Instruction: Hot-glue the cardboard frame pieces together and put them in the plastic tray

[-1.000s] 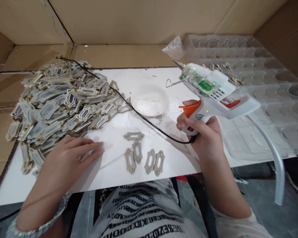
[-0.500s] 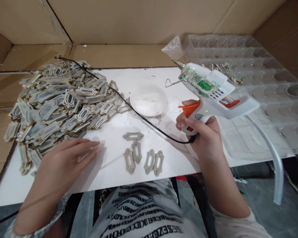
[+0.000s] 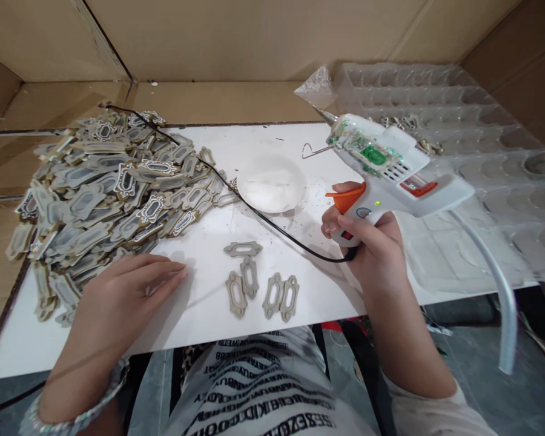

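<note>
tall brown cardboard walls [image 3: 254, 36] are closing in the top and both sides of the frame. the flat white board [image 3: 200, 321] is ending at its near edge along the bottom, just above the person's lap. bare board is lying open in the lower middle.

a clear plastic blister tray [image 3: 481, 157] is filling the right side, and a heap of grey-and-tan ornate frame-shaped cutouts [image 3: 109, 188] is crowding the left. a thin black cord [image 3: 277, 227] is crossing from the heap down to the gun's handle, passing just beside a round translucent white dish [image 3: 271, 183] at centre. five loose tan cutouts [image 3: 254, 281] are lying in the lower middle, between the hands.

the right hand [image 3: 372, 248] is wrapping tightly round the handle of a white plastic glue gun with an orange trigger [image 3: 390, 163], raised right of centre above the board. its long axis is slanting, nozzle pointing upper left.

the left hand [image 3: 118, 297] is resting flat at lower left, fingers stretched out, gripping nothing, beside the heap.
</note>
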The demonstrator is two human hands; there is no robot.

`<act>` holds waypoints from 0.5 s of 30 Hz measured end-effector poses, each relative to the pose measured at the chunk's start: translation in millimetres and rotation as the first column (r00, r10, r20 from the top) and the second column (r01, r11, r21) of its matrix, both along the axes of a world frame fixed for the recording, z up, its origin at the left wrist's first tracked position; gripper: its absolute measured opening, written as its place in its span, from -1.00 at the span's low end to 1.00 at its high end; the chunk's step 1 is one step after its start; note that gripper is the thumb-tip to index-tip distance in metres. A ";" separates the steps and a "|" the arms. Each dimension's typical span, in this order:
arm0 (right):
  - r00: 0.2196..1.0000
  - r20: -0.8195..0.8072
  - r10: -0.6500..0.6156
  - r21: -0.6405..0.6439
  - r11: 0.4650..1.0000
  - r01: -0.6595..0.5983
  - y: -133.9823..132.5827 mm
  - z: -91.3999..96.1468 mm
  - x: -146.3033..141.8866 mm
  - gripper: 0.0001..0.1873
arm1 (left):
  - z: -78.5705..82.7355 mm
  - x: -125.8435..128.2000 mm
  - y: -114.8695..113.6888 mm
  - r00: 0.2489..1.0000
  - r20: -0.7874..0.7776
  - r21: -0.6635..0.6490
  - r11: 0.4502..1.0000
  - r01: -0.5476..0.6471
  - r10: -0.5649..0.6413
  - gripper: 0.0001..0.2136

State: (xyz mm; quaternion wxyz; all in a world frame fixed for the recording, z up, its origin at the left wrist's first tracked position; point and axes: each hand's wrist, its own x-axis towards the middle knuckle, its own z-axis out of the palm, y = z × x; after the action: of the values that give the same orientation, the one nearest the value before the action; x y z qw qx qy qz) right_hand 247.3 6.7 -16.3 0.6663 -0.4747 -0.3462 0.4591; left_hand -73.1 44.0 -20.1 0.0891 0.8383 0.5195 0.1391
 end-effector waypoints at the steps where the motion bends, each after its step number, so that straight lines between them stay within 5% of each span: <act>1: 1.000 -0.004 0.004 0.006 1.000 -0.004 -0.1 0.0 0.2 -0.77 | -0.1 -0.4 -0.5 1.000 0.009 0.002 1.000 0.000 0.000 -0.66; 15: 1.000 0.002 -0.015 -0.014 1.000 0.015 1.1 1.7 -0.7 -0.77 | 1.7 2.2 -1.4 0.999 0.043 -0.074 0.997 0.000 0.004 -0.67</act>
State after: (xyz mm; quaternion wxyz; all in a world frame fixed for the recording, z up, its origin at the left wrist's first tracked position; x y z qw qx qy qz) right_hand 246.6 7.8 -14.6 0.6663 -0.4823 -0.3401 0.4559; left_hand -70.9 42.6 -18.4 0.1310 0.8308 0.5231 0.1379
